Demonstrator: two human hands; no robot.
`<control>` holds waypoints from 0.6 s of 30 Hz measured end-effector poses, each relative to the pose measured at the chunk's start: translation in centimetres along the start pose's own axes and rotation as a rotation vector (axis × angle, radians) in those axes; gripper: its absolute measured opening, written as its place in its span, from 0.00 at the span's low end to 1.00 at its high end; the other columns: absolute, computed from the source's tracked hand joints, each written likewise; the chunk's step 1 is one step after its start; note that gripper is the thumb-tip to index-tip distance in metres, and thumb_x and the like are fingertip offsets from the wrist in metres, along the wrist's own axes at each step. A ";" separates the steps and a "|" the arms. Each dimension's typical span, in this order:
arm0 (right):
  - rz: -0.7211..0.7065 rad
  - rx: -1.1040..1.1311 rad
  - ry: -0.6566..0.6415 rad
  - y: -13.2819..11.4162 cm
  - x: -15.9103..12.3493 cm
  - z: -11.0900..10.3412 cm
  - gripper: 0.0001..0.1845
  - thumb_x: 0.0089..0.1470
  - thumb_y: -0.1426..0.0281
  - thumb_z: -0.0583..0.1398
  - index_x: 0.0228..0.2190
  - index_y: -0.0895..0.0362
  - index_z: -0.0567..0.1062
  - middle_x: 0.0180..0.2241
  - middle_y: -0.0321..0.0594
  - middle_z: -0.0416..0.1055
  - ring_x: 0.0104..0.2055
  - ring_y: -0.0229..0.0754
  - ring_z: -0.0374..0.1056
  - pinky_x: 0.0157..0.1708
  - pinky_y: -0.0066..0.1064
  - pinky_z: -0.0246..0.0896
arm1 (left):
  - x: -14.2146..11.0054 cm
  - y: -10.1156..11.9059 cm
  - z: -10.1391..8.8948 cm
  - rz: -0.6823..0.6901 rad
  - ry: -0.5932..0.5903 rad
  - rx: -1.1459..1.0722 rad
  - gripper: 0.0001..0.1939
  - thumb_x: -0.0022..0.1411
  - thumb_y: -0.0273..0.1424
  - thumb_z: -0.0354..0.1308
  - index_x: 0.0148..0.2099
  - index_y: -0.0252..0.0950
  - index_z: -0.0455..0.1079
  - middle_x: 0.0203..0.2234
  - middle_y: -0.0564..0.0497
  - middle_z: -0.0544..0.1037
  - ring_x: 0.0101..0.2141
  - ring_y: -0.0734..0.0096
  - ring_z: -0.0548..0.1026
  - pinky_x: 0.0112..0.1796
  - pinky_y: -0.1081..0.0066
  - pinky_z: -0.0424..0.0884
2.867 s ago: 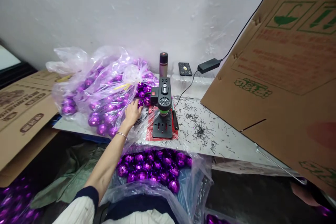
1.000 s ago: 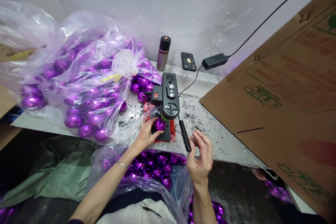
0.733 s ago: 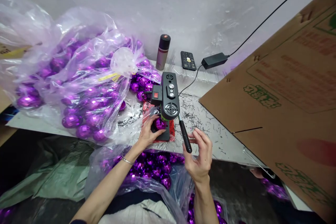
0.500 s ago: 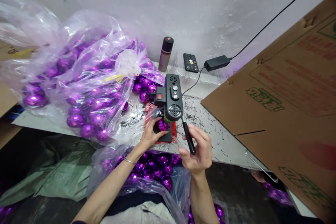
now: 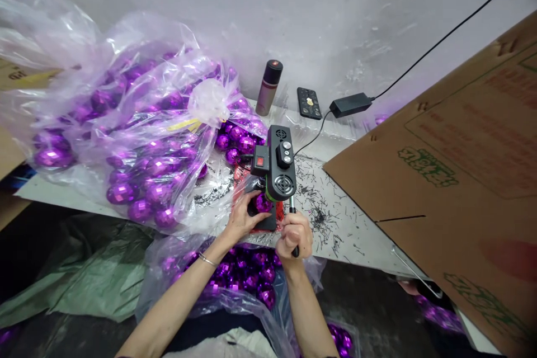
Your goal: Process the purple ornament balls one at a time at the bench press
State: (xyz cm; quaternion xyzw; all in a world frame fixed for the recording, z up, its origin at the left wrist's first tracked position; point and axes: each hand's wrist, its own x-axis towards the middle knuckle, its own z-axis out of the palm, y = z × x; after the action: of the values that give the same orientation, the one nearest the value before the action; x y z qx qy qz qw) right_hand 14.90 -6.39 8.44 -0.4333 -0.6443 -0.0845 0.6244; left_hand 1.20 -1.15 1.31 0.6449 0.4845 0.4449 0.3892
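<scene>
A black bench drill press (image 5: 281, 165) with a red switch stands on the table. Under its head, my left hand (image 5: 242, 218) pinches a shiny purple bauble (image 5: 263, 202) between thumb and fingers, against the dark base plate (image 5: 267, 222). My right hand (image 5: 296, 236) is wrapped round the black-handled lever (image 5: 296, 251) at the machine's right side. Below the table edge, an open plastic bag (image 5: 268, 319) in front of me holds many purple baubles (image 5: 251, 271).
Big clear bags (image 5: 138, 145) of purple baubles fill the left. Behind the machine are a spray can (image 5: 269, 88), a phone (image 5: 309, 103) and a power adapter (image 5: 351, 104) with its cable. A large cardboard box (image 5: 453, 179) leans in at right. Dark shavings (image 5: 321, 215) litter the tabletop (image 5: 356, 240).
My right hand has closed round the lever, which now points more straight toward me. My left hand stays on the bauble under the head. The view has shifted slightly.
</scene>
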 end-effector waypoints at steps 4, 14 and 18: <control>0.007 0.013 0.017 0.1 -0.2 0.1 0.20 0.72 0.68 0.48 0.26 0.53 0.65 0.26 0.33 0.67 0.27 0.36 0.64 0.38 0.36 0.68 | 0.0 0.3 -0.1 -0.004 -0.012 -0.013 0.30 0.56 0.43 0.75 0.58 0.40 0.73 0.53 0.43 0.82 0.55 0.50 0.80 0.58 0.50 0.74; 0.076 0.007 0.019 0.3 -1.3 0.1 0.22 0.73 0.66 0.46 0.26 0.52 0.65 0.26 0.33 0.67 0.27 0.38 0.66 0.41 0.40 0.70 | 0.1 0.2 -0.1 -0.003 -0.024 -0.005 0.32 0.55 0.41 0.76 0.58 0.40 0.73 0.53 0.43 0.82 0.54 0.49 0.80 0.57 0.51 0.75; 0.073 0.020 0.023 0.5 -1.6 0.3 0.21 0.73 0.67 0.46 0.27 0.52 0.65 0.27 0.32 0.67 0.28 0.37 0.66 0.43 0.41 0.69 | 0.2 0.2 -0.1 0.011 -0.013 0.005 0.31 0.54 0.41 0.76 0.58 0.41 0.73 0.52 0.44 0.82 0.54 0.49 0.80 0.57 0.50 0.75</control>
State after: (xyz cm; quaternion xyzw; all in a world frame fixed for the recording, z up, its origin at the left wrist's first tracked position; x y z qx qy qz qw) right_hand 14.78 -6.64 6.82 -0.4492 -0.6217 -0.0604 0.6388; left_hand 1.21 -0.98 1.55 0.6513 0.4797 0.4415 0.3884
